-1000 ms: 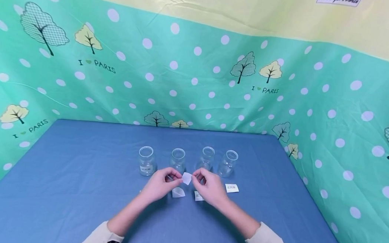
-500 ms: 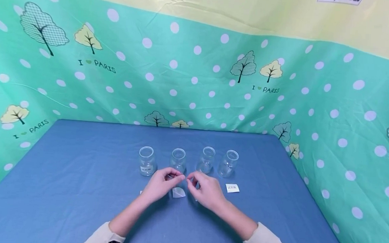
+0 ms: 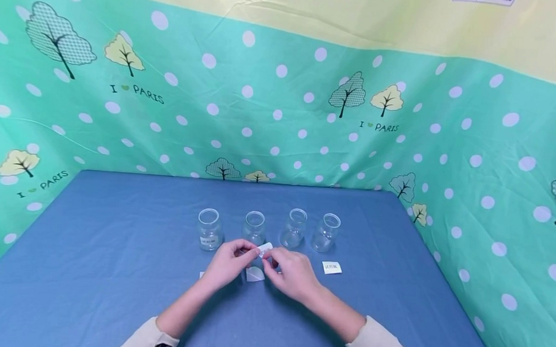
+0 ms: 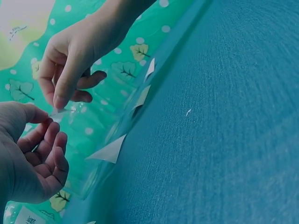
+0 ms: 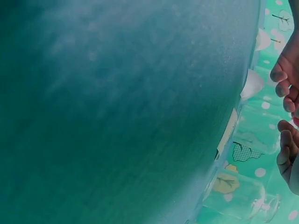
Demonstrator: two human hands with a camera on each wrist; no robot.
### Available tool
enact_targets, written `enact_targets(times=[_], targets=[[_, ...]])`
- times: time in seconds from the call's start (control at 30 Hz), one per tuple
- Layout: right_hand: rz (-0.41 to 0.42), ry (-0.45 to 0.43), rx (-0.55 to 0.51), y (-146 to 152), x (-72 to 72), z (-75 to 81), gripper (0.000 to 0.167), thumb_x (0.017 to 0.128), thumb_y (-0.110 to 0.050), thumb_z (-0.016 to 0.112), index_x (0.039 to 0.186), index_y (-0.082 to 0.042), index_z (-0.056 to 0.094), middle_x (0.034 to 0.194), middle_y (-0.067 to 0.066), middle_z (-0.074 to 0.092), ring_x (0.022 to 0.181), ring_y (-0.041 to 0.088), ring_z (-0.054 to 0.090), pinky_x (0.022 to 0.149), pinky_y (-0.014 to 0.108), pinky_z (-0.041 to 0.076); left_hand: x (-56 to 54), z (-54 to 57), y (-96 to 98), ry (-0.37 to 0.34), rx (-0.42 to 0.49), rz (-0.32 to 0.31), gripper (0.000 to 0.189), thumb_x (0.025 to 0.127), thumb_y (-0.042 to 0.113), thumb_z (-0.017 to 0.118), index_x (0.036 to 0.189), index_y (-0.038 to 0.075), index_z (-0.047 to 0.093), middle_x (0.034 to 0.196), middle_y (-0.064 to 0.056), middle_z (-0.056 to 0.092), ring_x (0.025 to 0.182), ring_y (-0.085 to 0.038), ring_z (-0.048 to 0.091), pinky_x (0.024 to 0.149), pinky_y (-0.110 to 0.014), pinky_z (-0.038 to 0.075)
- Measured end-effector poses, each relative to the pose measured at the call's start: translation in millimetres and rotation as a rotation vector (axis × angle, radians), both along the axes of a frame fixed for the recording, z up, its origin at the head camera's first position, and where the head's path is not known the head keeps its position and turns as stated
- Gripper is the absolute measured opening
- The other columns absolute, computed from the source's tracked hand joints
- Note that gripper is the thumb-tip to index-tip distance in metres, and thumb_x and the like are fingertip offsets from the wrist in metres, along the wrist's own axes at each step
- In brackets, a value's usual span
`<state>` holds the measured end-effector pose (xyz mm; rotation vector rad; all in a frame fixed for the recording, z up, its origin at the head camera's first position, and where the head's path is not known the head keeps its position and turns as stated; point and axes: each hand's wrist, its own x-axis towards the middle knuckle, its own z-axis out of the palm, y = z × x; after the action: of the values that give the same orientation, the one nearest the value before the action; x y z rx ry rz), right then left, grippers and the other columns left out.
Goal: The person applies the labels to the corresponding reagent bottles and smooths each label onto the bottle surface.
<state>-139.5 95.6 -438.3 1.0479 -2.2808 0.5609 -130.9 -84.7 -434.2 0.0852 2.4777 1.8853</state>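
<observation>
Plainly "PARIS" (image 3: 148, 94) behind printed label (image 3: 265, 248)

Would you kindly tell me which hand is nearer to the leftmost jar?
Left: the left hand is just right and in front of the leftmost jar; the right hand is farther right.

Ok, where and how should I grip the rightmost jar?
I'd probably grip the rightmost jar around its body, below the rim, coming from its right: it stands mouth up with a rounded wall, and the neighbouring jar is close on its left.
</observation>
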Motion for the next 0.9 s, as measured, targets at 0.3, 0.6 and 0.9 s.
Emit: enact_targets(times=[0.3,0.6,0.9], targets=[[0.007,-0.055,0.016,2.6,1.7,3.7,0.01,0.08,-0.019,0.069,0.089,-0.018,0.065,0.074,-0.009,0.063,0.061,0.003,0.057,0.055,0.015,0.043,-0.4,1.2,0.1,-0.001,0.002,0.014,0.011,0.085,0.014,0.067,0.088,0.005,0.069,0.071,-0.013,0.065,0.059,-0.011,0.056,0.055,-0.02,0.043],[-0.115,-0.325,-0.088,5.8,-5.7,14.8,0.006,0.082,-0.02,0.069,0.087,-0.017,0.067,0.068,-0.008,0.058,0.056,0.004,0.051,0.054,0.013,0.04,-1.1,-1.2,-3.7,0.011,-0.017,0.027,0.01,0.084,0.012,0.066,0.087,0.003,0.069,0.068,-0.016,0.062,0.058,-0.017,0.055,0.053,-0.021,0.041],[-0.147,-0.729,-0.207,1.7,-17.9,17.6,0.012,0.086,-0.024,0.067,0.09,-0.013,0.069,0.074,-0.003,0.063,0.057,0.006,0.048,0.053,0.02,0.041,-2.4,-2.6,-9.5,0.018,-0.069,0.021,0.01,0.084,0.015,0.067,0.088,0.006,0.069,0.067,-0.013,0.063,0.055,-0.011,0.052,0.052,-0.021,0.041]])
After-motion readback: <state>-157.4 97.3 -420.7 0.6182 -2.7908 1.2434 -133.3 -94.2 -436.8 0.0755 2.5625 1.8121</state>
